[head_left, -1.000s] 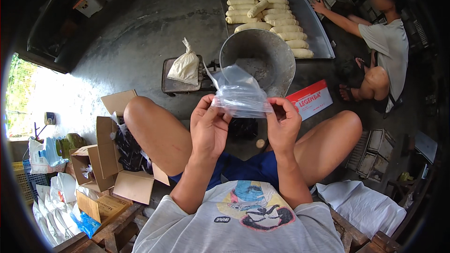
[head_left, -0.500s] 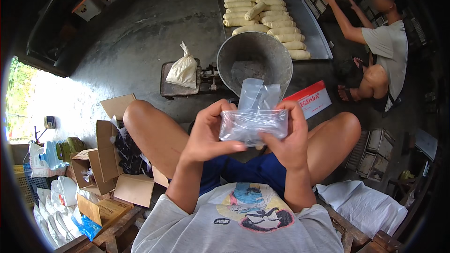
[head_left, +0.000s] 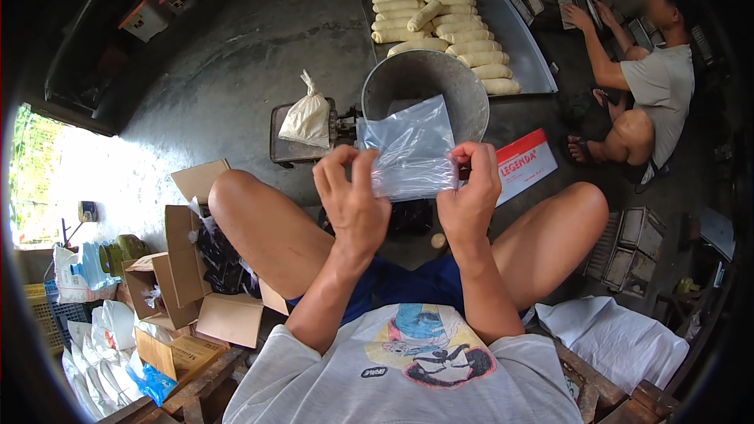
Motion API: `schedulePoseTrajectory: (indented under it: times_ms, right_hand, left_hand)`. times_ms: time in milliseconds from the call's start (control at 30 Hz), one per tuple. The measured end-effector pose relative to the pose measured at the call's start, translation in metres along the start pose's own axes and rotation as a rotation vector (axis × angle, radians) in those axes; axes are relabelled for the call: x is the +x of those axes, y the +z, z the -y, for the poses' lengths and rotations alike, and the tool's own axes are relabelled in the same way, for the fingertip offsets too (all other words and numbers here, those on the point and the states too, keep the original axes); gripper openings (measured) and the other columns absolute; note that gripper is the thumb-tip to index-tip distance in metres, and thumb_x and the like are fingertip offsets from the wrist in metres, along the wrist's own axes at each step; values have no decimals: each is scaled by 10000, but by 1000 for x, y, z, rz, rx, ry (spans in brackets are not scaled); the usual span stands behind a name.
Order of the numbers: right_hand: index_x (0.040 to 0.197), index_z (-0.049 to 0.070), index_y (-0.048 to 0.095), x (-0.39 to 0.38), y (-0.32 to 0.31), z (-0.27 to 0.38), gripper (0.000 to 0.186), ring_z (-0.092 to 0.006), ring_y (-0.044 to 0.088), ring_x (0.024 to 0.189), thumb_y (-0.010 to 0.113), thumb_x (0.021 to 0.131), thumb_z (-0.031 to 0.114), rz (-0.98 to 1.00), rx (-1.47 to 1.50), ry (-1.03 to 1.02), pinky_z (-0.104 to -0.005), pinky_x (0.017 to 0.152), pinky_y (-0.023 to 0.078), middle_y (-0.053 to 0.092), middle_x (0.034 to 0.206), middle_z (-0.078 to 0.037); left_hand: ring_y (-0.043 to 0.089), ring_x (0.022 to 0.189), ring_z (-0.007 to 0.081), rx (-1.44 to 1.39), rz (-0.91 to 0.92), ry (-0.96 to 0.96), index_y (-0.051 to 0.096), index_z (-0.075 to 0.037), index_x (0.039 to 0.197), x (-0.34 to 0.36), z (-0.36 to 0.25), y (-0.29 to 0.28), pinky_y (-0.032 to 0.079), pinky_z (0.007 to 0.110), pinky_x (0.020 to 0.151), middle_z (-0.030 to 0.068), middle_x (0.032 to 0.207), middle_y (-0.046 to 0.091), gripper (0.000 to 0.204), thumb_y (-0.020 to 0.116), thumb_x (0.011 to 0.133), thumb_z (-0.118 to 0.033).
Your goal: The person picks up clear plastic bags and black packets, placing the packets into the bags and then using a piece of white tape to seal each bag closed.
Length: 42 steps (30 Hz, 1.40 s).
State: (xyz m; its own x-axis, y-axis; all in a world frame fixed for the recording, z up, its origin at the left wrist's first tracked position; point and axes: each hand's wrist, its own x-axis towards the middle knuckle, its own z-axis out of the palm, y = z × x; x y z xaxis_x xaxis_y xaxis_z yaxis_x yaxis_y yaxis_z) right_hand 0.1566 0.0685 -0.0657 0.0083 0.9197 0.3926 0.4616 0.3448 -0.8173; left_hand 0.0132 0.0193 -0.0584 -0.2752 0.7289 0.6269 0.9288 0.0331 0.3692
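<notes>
My left hand (head_left: 352,198) grips the left edge of a stack of clear plastic bags (head_left: 404,149) with curled fingers. My right hand (head_left: 470,188) pinches the right edge, so the bags stretch between both hands above my spread knees. Just beyond them is a large grey metal scoop (head_left: 473,86), partly covered by the bags. It sits at the right end of a weighing scale (head_left: 284,133), whose left plate carries a tied white bag (head_left: 308,119). A red and white box (head_left: 522,173) lies to the right of my right hand.
A metal tray (head_left: 534,55) holds several dough rolls (head_left: 479,57). At right a co-worker (head_left: 656,102) squats handling metal tins (head_left: 573,4). Open cardboard boxes (head_left: 224,322) and white packages (head_left: 86,369) lie at lower left, a white sack (head_left: 605,338) at lower right, bins (head_left: 145,20) at upper left.
The bags were held folded and lower half a second ago; now they are raised and spread flatter. The co-worker's hands and the tin at upper right have shifted.
</notes>
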Motion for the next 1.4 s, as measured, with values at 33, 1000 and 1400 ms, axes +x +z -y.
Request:
schedulePoseTrajectory:
  times_ms: [33, 1000, 1400]
  right_hand:
    - [971, -2, 544, -2, 1, 0, 341, -291, 579, 756, 612, 669, -145, 15, 24, -93, -364, 674, 493, 543, 902, -141]
    - [1304, 164, 509, -113, 20, -119, 460, -235, 533, 1184, 652, 882, 275, -158, 1519, 1158, -447, 1013, 398, 570, 1278, -56]
    - [1201, 63, 537, -131, 31, -189, 452, -177, 597, 1019, 717, 854, 289, 194, 620, 1011, -299, 846, 497, 620, 1128, -63]
  left_hand:
    - [547, 797, 270, -45, 30, 56, 539, 3, 957, -3, -5, -1, 465, 348, 658, 147, 933, 529, 355, 631, 632, 113]
    - [625, 786, 420, -314, 1006, 316, 605, -35, 895, 50, 2, 152, 479, 507, 690, 214, 818, 648, 296, 492, 984, -293]
    - [591, 592, 317, -388, 346, -31, 563, 16, 738, 74, 16, 137, 448, 430, 572, 188, 651, 578, 339, 600, 943, -251]
